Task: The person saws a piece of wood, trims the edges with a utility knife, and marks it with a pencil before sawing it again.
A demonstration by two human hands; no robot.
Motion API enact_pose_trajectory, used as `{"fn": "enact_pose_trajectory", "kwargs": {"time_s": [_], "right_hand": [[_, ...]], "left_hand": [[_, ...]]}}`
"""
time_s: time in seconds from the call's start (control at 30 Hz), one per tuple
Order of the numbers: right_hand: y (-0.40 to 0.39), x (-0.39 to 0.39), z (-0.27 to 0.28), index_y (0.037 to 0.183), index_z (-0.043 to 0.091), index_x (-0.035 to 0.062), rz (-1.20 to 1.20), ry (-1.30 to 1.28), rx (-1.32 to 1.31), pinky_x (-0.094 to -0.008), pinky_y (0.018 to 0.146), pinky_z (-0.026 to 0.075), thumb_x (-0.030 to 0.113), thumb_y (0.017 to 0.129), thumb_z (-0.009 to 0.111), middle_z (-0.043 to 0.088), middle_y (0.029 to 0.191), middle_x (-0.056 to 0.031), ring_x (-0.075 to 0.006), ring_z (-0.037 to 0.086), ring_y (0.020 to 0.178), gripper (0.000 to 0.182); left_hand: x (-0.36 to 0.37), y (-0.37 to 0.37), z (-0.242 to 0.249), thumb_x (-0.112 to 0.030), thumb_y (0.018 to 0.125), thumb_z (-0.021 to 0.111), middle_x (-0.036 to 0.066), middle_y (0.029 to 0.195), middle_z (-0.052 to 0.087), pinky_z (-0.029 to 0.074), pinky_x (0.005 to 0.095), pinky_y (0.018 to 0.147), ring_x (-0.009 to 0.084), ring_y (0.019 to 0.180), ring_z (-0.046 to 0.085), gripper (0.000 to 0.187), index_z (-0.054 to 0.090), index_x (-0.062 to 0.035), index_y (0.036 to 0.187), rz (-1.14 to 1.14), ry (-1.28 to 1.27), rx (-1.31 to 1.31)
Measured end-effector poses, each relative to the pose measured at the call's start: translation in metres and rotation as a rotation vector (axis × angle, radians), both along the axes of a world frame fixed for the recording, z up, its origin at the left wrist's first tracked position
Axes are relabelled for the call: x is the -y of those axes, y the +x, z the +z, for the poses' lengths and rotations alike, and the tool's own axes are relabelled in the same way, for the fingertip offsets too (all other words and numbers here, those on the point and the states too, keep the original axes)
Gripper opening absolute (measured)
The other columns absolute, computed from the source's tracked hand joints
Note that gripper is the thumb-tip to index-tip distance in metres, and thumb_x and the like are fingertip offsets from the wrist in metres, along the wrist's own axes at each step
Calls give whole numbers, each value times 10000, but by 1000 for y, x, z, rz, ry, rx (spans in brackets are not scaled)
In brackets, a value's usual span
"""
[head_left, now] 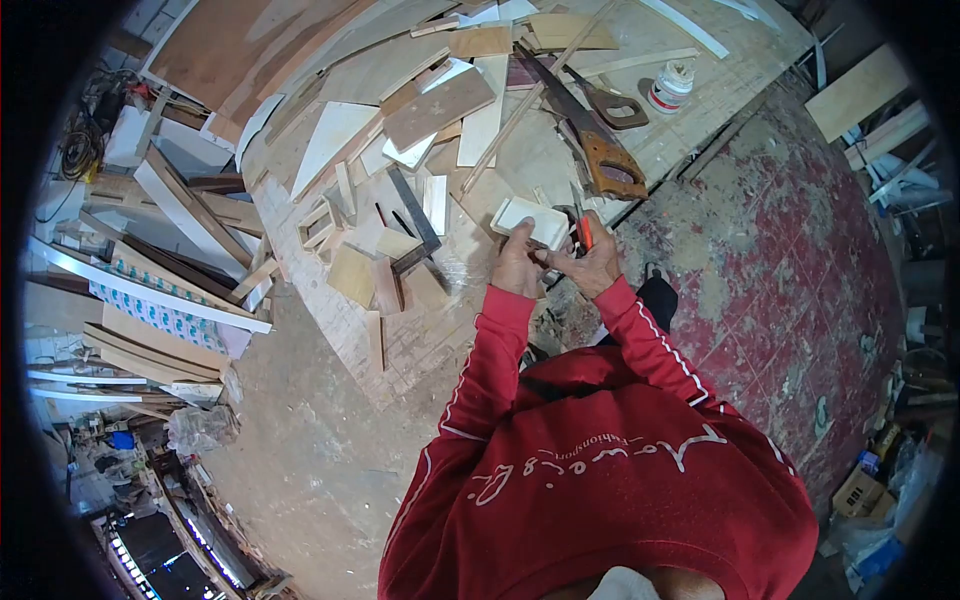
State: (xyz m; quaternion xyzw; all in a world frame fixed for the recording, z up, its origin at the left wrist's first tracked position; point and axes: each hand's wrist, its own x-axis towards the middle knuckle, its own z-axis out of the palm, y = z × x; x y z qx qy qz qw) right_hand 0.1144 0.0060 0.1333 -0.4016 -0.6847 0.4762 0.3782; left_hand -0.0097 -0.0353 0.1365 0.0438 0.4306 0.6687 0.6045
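Note:
My left hand (514, 264) grips a small white box-like wooden piece (532, 222), its thumb lying on the top face. Close beside it, my right hand (594, 264) is closed around a slim tool with an orange-red handle (586, 232); its narrow dark end points away from me. The fingers of both hands nearly meet at the near side of the white piece. Just beyond my right hand lies a handsaw (612, 168) with a wooden handle. To the left of the white piece, a metal try square (412, 215) rests on the worktable (330, 325).
Wood offcuts, including a brown board (438, 108), cover the table's far part. A white jar (671, 86) and a second saw handle (618, 110) sit at the far right. Small wood blocks (350, 275) lie left. Long boards (190, 215) lean beyond the left edge.

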Motion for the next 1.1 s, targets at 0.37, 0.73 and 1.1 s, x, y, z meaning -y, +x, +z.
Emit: {"fn": "enact_pose_trajectory", "kwargs": {"time_s": [0.37, 0.73, 1.1], "right_hand": [[-5, 5, 3, 1051, 571, -9, -81, 36, -58, -311, 737, 445, 207, 587, 838, 474, 912, -89, -208, 516, 825, 577], [-1, 1, -5, 1010, 575, -29, -76, 187, 55, -312, 692, 456, 231, 601, 827, 522, 878, -114, -219, 541, 779, 546], [2, 4, -7, 1078, 579, -19, -63, 100, 46, -289, 693, 458, 215, 605, 820, 529, 875, -88, -184, 539, 781, 580]], "left_hand": [[1, -5, -8, -268, 899, 523, 157, 956, 636, 545, 376, 692, 272, 768, 644, 358, 502, 14, 1118, -51, 47, 122], [0, -8, -26, -253, 882, 572, 63, 942, 607, 473, 295, 594, 149, 676, 553, 274, 519, -88, 1094, -22, 11, 103], [3, -8, -24, -257, 898, 545, 97, 1011, 603, 515, 351, 682, 208, 792, 604, 313, 497, -63, 1139, -43, 35, 76]]}}
